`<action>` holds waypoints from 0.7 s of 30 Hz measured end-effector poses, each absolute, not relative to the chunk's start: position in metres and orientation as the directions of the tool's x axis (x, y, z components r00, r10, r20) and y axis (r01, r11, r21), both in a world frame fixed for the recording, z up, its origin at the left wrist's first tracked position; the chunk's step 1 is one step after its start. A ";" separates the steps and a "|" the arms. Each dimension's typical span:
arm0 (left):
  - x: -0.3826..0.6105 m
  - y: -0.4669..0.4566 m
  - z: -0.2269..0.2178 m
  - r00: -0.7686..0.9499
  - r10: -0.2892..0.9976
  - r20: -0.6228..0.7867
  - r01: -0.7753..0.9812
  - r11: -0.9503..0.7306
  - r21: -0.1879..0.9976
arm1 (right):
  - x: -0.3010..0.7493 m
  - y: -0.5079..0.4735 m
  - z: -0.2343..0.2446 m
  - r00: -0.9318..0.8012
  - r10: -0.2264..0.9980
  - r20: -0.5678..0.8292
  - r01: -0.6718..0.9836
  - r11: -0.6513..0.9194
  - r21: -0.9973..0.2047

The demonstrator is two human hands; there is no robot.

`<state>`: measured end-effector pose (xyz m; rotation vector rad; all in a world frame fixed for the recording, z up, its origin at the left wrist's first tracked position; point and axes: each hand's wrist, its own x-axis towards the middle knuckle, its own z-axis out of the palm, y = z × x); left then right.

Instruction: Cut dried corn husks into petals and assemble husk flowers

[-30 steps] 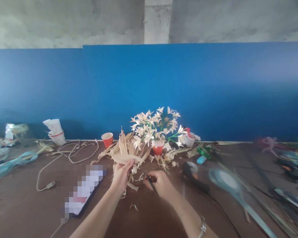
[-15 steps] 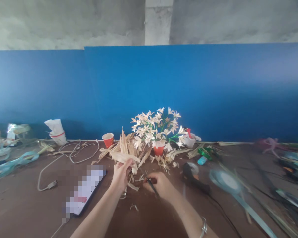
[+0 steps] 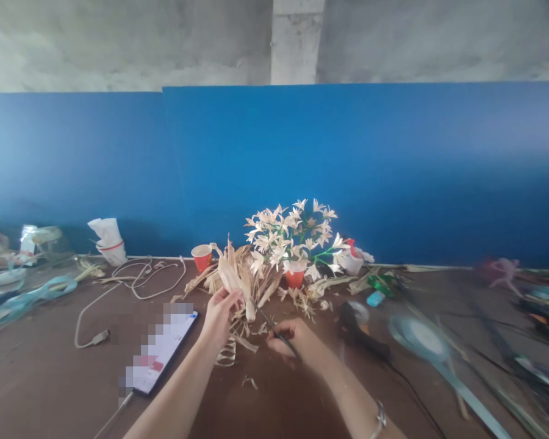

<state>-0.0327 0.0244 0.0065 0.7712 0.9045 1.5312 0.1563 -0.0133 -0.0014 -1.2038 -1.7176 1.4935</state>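
Observation:
My left hand (image 3: 219, 314) pinches a pale dried husk leaf (image 3: 232, 277) and holds it tilted above the brown table (image 3: 50, 378). My right hand (image 3: 295, 341) is closed on a thin dark tool (image 3: 274, 329), likely small scissors, whose tip points up toward the leaf. A heap of dried husks (image 3: 238, 280) lies just behind both hands. A bouquet of cream husk flowers (image 3: 295, 235) stands in a red cup (image 3: 295, 278) behind the heap. Small husk scraps (image 3: 231, 353) lie under my hands.
A phone (image 3: 160, 350) lies left of my left arm, with a white cable (image 3: 119, 286) coiled behind it. Another red cup (image 3: 202, 256) and stacked paper cups (image 3: 108, 242) stand by the blue wall. Ribbon rolls (image 3: 421, 341), a dark tool (image 3: 361, 332) and blurred clutter fill the right side.
My left hand turned the husk leaf from lying flat to tilted upright and lifted slightly. The right hand with the tool stayed close by. The view shifted a little to the right.

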 end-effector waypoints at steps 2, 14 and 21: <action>-0.033 0.024 0.008 -0.134 0.991 -0.011 -0.483 -0.056 0.874 | 0.156 -0.014 0.000 -0.452 0.881 -0.139 0.255 -0.022 -0.967; -0.023 0.014 0.014 -0.016 1.000 -0.019 -0.460 0.009 0.888 | 0.155 -0.020 0.014 -0.443 0.882 -0.160 0.290 -0.028 -0.957; -0.023 0.014 0.013 0.036 0.999 -0.024 -0.495 0.039 0.868 | 0.154 -0.017 0.008 -0.425 0.889 -0.171 0.313 -0.033 -0.949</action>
